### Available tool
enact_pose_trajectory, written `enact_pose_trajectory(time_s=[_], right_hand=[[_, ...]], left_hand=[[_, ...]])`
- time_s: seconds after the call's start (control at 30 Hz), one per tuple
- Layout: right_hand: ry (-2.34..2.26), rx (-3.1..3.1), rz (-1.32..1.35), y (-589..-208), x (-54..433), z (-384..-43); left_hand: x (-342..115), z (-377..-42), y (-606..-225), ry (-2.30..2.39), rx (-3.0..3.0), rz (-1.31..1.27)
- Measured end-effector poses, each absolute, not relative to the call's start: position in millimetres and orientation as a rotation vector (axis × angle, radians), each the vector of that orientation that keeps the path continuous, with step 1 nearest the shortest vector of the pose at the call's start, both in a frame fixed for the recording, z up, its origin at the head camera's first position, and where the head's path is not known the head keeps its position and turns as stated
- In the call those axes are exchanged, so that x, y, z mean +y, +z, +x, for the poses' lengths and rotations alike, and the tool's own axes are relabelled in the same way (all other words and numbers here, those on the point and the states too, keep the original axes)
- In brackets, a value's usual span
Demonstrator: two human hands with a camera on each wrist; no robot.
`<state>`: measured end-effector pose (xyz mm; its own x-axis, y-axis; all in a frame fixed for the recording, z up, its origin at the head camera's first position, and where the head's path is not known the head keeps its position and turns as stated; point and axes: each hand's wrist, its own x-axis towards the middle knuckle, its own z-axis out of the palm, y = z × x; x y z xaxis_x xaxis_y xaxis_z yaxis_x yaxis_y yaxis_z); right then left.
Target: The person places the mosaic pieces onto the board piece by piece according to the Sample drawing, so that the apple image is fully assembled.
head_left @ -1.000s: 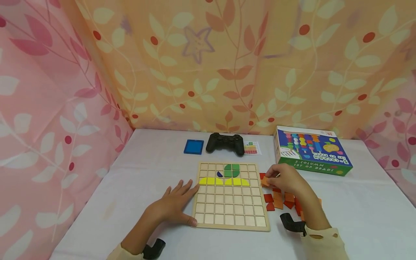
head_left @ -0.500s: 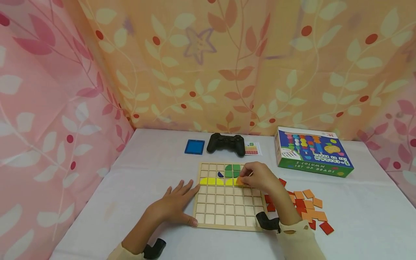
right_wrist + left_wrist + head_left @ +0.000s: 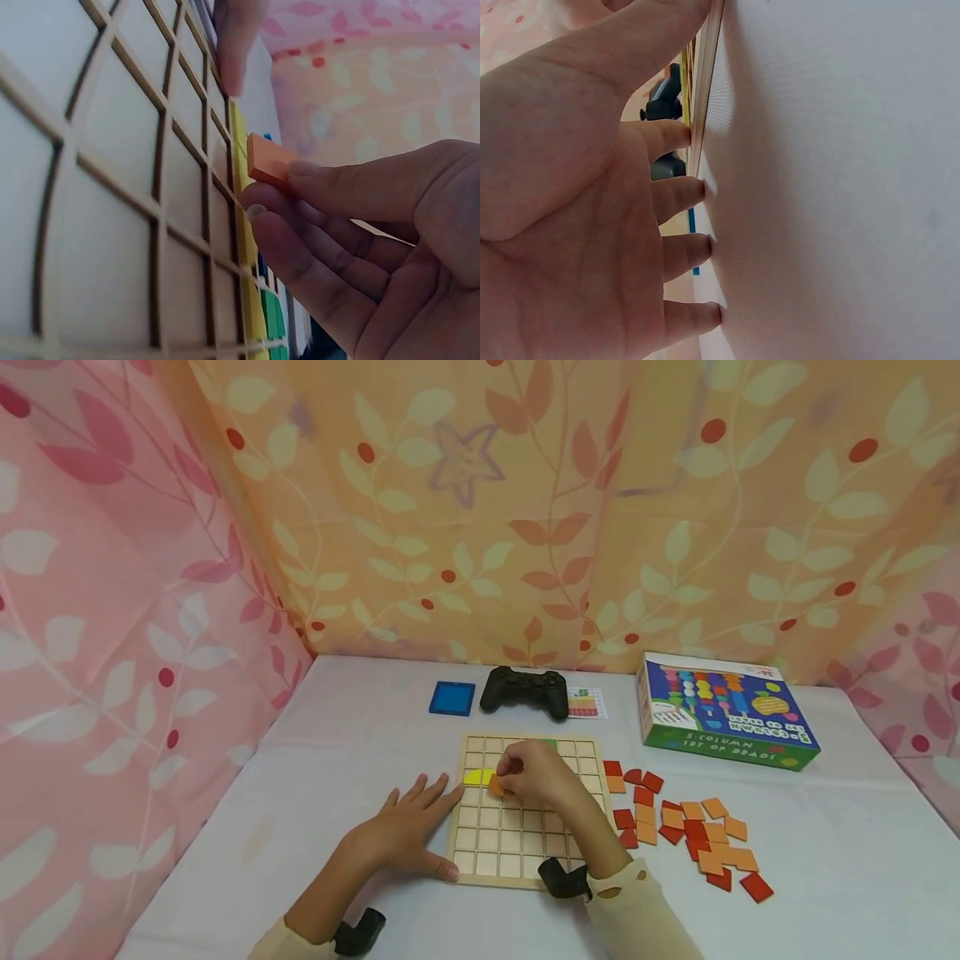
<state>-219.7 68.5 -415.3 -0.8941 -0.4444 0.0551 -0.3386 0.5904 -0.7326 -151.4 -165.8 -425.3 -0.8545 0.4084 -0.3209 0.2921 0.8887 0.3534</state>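
A wooden grid board [image 3: 497, 881] lies on the white table. My left hand [image 3: 393, 839] rests at its left edge with fingers spread; in the left wrist view the thumb and index finger touch the board's side. Over the board, my right hand [image 3: 543, 774] pinches an orange square tile [image 3: 496, 787] between thumb and fingers. In the right wrist view this tile [image 3: 268, 159] is held tilted, close to the yellow row. Yellow pieces [image 3: 477, 776] sit in the board's third row, partly hidden by the right hand. A green piece [image 3: 551, 744] shows behind that hand.
Loose orange and red tiles [image 3: 716, 835] lie scattered right of the board. Behind it are a blue square tray [image 3: 452, 698], a black game controller [image 3: 524, 690] and a small pattern card [image 3: 587, 702]. A boxed bead set [image 3: 727, 710] stands at the back right.
My right hand has carried the orange tile from beside the board's right edge leftward across the board to near the yellow pieces. The left hand has stayed in place.
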Motion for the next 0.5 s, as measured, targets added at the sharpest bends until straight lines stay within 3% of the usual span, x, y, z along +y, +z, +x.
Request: enact_pose_trajectory(time_s=[0.5], right_hand=[[-0.923, 2.735, -0.745, -421, 28, -211]], left_hand=[[-168, -152, -426, 0.433, 2.661, 0.558]])
